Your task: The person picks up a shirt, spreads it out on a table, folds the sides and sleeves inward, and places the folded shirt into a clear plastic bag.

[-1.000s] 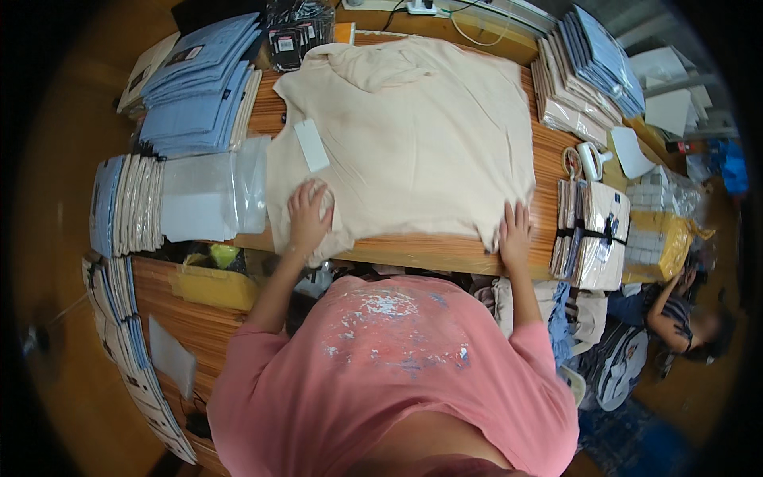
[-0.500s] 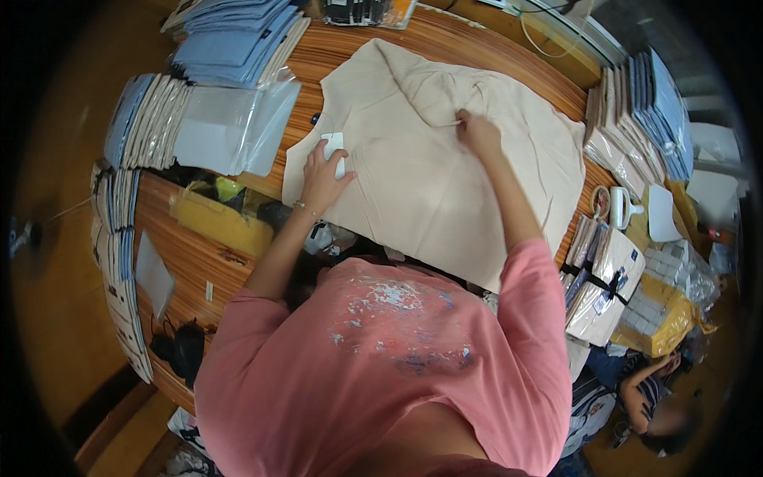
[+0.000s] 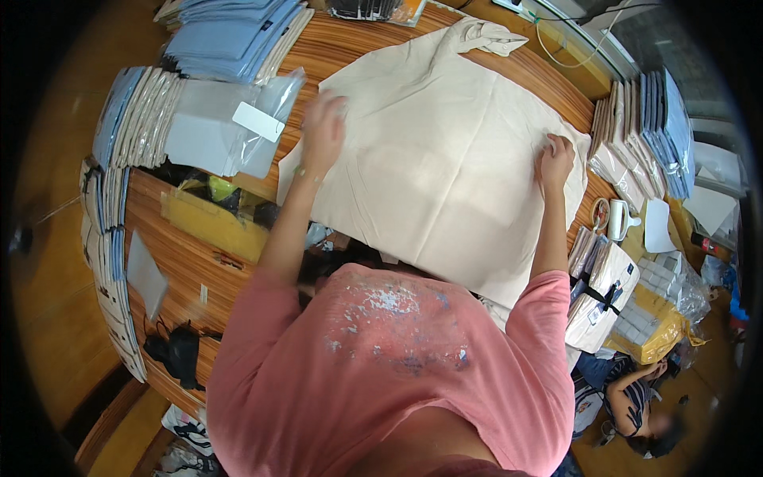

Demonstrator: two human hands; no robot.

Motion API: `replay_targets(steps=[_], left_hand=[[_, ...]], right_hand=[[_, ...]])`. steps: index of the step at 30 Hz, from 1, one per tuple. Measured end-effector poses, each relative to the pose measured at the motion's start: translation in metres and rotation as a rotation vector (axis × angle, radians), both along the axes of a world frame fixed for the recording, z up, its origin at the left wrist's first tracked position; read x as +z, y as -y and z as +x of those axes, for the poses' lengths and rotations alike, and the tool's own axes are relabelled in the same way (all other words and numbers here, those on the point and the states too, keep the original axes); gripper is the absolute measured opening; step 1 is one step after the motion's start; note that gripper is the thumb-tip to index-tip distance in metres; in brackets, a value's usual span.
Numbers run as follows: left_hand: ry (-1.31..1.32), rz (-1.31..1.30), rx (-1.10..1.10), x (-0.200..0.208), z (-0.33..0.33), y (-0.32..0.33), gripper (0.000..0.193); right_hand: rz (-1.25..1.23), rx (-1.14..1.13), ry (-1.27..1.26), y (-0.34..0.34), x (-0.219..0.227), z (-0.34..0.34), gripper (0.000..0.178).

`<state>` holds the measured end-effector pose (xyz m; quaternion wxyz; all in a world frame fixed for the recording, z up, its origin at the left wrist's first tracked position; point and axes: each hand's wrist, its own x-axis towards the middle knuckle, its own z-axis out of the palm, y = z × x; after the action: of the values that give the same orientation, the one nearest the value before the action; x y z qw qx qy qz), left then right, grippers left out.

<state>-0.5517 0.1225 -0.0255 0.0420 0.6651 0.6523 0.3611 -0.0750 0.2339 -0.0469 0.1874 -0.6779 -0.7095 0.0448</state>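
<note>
A cream shirt (image 3: 421, 159) lies spread over the table, with a crease running down its middle. Its bunched collar part (image 3: 493, 36) sits at the far edge. Over the shirt's left edge is my left hand (image 3: 322, 131), its fingers smeared by motion and nothing visible in them. My right hand (image 3: 556, 163) has its fingers bent and closed on the cloth near the right edge. A white tag (image 3: 258, 121) rests on the clear-wrapped packages to the left of my left hand.
Bagged folded shirts (image 3: 143, 119) and a blue stack (image 3: 222, 40) stand at the left. More folded shirts (image 3: 628, 135) are at the right, near a tape roll (image 3: 601, 213), a white-handled tool (image 3: 620, 220) and a strapped bundle (image 3: 604, 294). A seated person (image 3: 636, 397) is at lower right.
The white tag has gone from under my left hand to the packages at left. The shirt's bunched part has shifted to the far edge and the cloth lies flatter. My right hand moved right.
</note>
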Motion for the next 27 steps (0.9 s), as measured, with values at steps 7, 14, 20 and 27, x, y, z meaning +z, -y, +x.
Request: replay_targets(steps=[7, 14, 20, 27], left_hand=[[-0.426, -0.129, -0.013, -0.058, -0.019, -0.126, 0.045], [-0.339, -0.166, -0.109, -0.04, -0.016, -0.186, 0.045], [-0.126, -0.068, -0.214, -0.024, -0.012, -0.002, 0.044], [0.213, 0.022, -0.005, -0.006, -0.059, 0.056, 0.041]], right_hand=[[-0.035, -0.119, 0.217, -0.014, -0.031, 0.009, 0.051], [0.028, -0.065, 0.104, -0.035, -0.024, 0.021, 0.056], [-0.002, -0.205, 0.08, 0.182, 0.005, -0.011, 0.059], [-0.057, -0.253, 0.105, 0.257, -0.01, 0.021, 0.06]])
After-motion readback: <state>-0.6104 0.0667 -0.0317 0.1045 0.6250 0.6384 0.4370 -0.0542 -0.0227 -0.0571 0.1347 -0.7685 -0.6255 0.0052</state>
